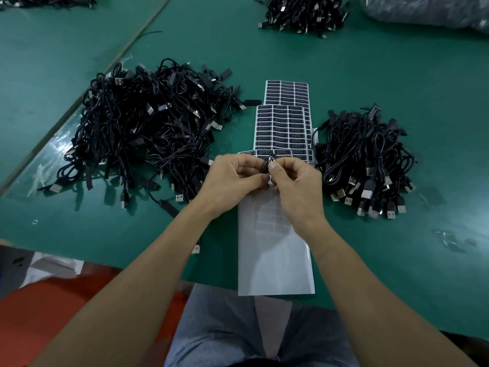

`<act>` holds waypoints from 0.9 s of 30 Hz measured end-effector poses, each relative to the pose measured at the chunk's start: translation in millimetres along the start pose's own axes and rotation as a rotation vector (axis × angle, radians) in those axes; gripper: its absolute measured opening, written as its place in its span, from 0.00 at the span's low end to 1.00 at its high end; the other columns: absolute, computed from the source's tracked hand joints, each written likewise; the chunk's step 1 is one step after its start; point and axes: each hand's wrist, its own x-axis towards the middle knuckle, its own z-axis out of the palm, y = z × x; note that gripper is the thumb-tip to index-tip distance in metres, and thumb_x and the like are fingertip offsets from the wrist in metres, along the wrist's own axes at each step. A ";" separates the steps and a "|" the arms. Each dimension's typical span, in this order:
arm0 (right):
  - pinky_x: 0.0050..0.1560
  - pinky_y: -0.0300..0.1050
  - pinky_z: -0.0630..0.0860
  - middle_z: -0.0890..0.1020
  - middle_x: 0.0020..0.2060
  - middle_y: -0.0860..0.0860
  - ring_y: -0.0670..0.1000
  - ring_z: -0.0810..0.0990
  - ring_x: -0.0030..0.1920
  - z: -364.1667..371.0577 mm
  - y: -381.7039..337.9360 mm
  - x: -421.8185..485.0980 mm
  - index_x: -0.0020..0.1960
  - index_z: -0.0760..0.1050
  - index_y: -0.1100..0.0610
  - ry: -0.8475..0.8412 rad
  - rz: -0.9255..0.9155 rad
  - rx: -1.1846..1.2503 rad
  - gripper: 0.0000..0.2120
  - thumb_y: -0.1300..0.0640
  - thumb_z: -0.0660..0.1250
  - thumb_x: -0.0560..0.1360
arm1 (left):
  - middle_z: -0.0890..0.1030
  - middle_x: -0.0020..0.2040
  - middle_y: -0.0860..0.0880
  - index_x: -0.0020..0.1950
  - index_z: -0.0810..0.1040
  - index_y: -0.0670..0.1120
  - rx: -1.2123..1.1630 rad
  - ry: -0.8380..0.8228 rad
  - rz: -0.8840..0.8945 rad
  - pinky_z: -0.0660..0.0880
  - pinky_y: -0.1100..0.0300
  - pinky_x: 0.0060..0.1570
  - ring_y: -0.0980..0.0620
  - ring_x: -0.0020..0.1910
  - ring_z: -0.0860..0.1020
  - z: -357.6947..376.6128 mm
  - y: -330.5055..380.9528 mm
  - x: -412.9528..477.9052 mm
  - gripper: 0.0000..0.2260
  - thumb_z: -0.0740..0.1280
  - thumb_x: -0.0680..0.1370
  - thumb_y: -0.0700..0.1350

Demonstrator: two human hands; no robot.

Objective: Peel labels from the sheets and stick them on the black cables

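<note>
Labels (275,125), small black rectangles with pale print too fine to read, fill the top label sheet (257,120) in three neat columns with thin white gaps between them. A second sheet (287,91) of the same kind pokes out beyond the label sheet's far end. At its near end lies glossy white backing (275,266) marked only with faint blank rectangles, reaching the near edge of the green table (397,75). Just over the sheet's last printed rows, the left hand (232,178) and right hand (296,186) meet, each with fingers curled and thumb and forefinger pinching a single label (267,165), which stands bent and shiny between the fingertips. Whether a cable lies inside it cannot be told. Left of the label sheet sprawls a large pile of black cables (148,128) with silver plugs. Right of the sheet sits a smaller pile (365,160), its plugs bunched toward the person. Well beyond the sheet lies a far pile (304,14).
</note>
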 end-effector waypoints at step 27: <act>0.41 0.38 0.76 0.81 0.34 0.47 0.42 0.77 0.34 -0.1 -6.6 -1.8 0.44 0.80 0.58 -0.018 0.042 0.012 0.05 0.61 0.68 0.79 | 0.86 0.39 0.47 0.49 0.84 0.44 -0.092 -0.032 -0.025 0.80 0.64 0.39 0.53 0.38 0.85 -2.2 3.2 -0.6 0.05 0.70 0.78 0.35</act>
